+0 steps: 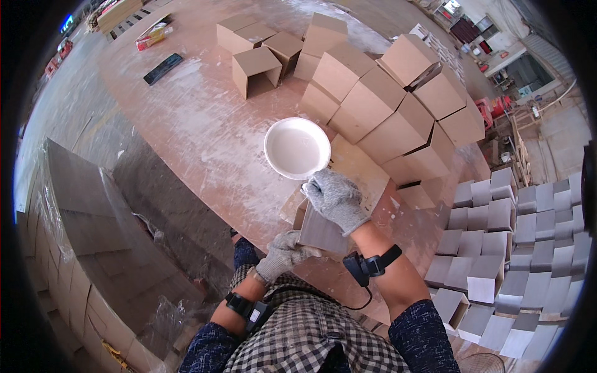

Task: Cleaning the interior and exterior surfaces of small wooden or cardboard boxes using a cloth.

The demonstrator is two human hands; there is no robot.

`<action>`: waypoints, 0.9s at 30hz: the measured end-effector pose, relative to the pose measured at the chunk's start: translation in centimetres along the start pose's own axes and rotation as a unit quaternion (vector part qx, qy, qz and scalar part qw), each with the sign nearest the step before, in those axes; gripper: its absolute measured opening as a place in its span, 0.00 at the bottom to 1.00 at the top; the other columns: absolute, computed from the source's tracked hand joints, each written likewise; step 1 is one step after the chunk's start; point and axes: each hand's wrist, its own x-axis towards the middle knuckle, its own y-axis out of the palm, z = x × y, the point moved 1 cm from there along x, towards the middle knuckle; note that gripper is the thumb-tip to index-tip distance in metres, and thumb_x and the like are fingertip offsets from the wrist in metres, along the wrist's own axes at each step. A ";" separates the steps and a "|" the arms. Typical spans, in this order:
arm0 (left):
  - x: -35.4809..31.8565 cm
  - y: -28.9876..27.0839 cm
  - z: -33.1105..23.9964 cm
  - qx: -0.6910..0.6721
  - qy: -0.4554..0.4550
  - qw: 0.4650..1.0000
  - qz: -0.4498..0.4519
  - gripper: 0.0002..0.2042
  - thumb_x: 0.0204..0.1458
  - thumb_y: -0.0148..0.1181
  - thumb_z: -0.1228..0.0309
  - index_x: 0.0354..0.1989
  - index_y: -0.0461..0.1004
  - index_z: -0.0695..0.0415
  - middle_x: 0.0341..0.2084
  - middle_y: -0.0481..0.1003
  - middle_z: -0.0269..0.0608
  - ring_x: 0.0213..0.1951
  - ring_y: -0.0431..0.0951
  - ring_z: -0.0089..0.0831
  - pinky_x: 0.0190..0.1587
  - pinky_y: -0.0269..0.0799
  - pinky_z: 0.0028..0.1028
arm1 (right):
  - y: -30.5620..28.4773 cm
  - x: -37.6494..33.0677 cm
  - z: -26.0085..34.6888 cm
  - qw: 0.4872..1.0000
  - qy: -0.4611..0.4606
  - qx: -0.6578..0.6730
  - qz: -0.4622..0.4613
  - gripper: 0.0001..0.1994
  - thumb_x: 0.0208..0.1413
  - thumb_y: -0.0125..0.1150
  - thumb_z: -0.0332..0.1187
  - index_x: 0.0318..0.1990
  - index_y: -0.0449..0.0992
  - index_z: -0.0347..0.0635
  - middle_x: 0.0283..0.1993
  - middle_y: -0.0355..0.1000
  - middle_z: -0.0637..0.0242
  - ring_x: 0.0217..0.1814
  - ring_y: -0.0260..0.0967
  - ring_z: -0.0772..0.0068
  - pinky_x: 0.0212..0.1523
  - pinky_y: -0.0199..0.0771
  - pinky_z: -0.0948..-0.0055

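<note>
Grey-gloved right hand [334,198] curled near the rim of a white bowl of glue [296,148], centre frame – whatever it pinches too small to tell. Left hand [283,253], gloved too, gripping the lower edge of a small wooden panel box [320,231] at lower centre. Finished brown boxes [398,102] stacked at upper right on the dusty worktable [205,124].

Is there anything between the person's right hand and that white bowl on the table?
Nothing visible. The right hand, in a grey knit glove, is raised right at the near rim of the white bowl, over the small board piece that the left hand grips.
</note>
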 end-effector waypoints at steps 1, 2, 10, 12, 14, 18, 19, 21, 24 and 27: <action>0.1 0.0 -0.5 -0.051 -0.011 0.998 0.021 0.15 0.45 0.69 0.61 0.38 0.80 0.55 0.32 0.80 0.41 0.38 0.79 0.35 0.41 0.73 0.32 | 0.1 0.0 0.6 0.999 -0.008 -0.051 0.013 0.11 0.54 0.56 0.41 0.30 0.71 0.43 0.30 0.70 0.55 0.32 0.70 0.50 0.34 0.70 0.54; -0.2 -0.1 -0.8 -0.050 -0.011 0.998 0.021 0.15 0.45 0.69 0.61 0.38 0.80 0.55 0.32 0.80 0.41 0.38 0.79 0.35 0.41 0.73 0.32 | 0.4 -0.5 1.4 0.997 -0.036 -0.062 -0.004 0.11 0.53 0.56 0.40 0.31 0.72 0.42 0.31 0.70 0.55 0.33 0.69 0.51 0.34 0.70 0.55; -0.6 -0.2 4.1 -0.152 -0.094 0.982 -0.065 0.12 0.49 0.64 0.67 0.42 0.77 0.57 0.40 0.78 0.43 0.43 0.78 0.36 0.42 0.73 0.32 | -3.6 -8.2 8.1 0.975 -0.091 0.174 0.104 0.09 0.56 0.56 0.37 0.33 0.73 0.41 0.32 0.71 0.58 0.34 0.72 0.62 0.33 0.72 0.64; -0.1 -0.5 2.6 0.013 -0.012 1.000 -0.001 0.13 0.46 0.66 0.68 0.40 0.78 0.56 0.36 0.79 0.42 0.40 0.78 0.37 0.42 0.74 0.33 | -6.8 -9.3 8.5 0.949 0.012 0.297 0.105 0.08 0.57 0.57 0.36 0.34 0.73 0.41 0.32 0.71 0.61 0.34 0.71 0.67 0.33 0.71 0.67; 0.0 -0.5 1.1 -0.002 0.013 1.000 0.008 0.13 0.45 0.67 0.68 0.41 0.78 0.56 0.36 0.79 0.42 0.38 0.78 0.38 0.41 0.73 0.33 | -8.5 -10.9 7.4 0.897 0.111 0.414 0.103 0.07 0.57 0.57 0.35 0.36 0.73 0.41 0.32 0.71 0.64 0.33 0.70 0.72 0.32 0.71 0.69; 0.8 -0.8 -2.7 0.156 0.141 0.976 0.055 0.14 0.44 0.65 0.70 0.42 0.77 0.54 0.34 0.78 0.43 0.36 0.78 0.41 0.41 0.74 0.32 | -9.3 -14.9 2.7 0.747 0.312 0.565 -0.160 0.08 0.59 0.54 0.34 0.38 0.74 0.39 0.36 0.73 0.68 0.35 0.69 0.77 0.36 0.72 0.75; 0.9 -1.1 -3.4 0.238 0.207 0.946 0.071 0.14 0.43 0.64 0.72 0.42 0.77 0.54 0.35 0.77 0.43 0.38 0.78 0.40 0.42 0.74 0.32 | -9.5 -15.3 2.0 0.732 0.345 0.542 -0.225 0.08 0.59 0.53 0.34 0.38 0.74 0.38 0.37 0.73 0.69 0.36 0.70 0.77 0.38 0.73 0.75; 0.8 -1.9 -5.1 0.335 0.272 0.897 0.101 0.16 0.40 0.65 0.71 0.41 0.77 0.53 0.36 0.77 0.42 0.39 0.77 0.40 0.42 0.74 0.33 | -10.8 -14.6 2.0 0.735 0.346 0.529 -0.246 0.09 0.60 0.53 0.35 0.39 0.75 0.38 0.38 0.75 0.66 0.38 0.71 0.75 0.40 0.73 0.76; 0.4 -1.8 -8.7 0.452 0.375 0.798 0.132 0.20 0.34 0.63 0.69 0.41 0.77 0.53 0.38 0.76 0.41 0.40 0.76 0.41 0.42 0.75 0.35 | -10.5 -15.1 -0.4 0.700 0.338 0.551 -0.302 0.09 0.59 0.57 0.35 0.39 0.77 0.40 0.38 0.75 0.68 0.37 0.71 0.77 0.38 0.72 0.78; -1.2 -1.4 -11.9 0.519 0.413 0.739 0.115 0.20 0.36 0.57 0.69 0.43 0.76 0.57 0.40 0.75 0.43 0.44 0.76 0.40 0.45 0.74 0.37 | -11.3 -13.9 0.7 0.711 0.329 0.544 -0.301 0.08 0.58 0.58 0.34 0.38 0.77 0.40 0.38 0.75 0.71 0.36 0.71 0.79 0.37 0.71 0.80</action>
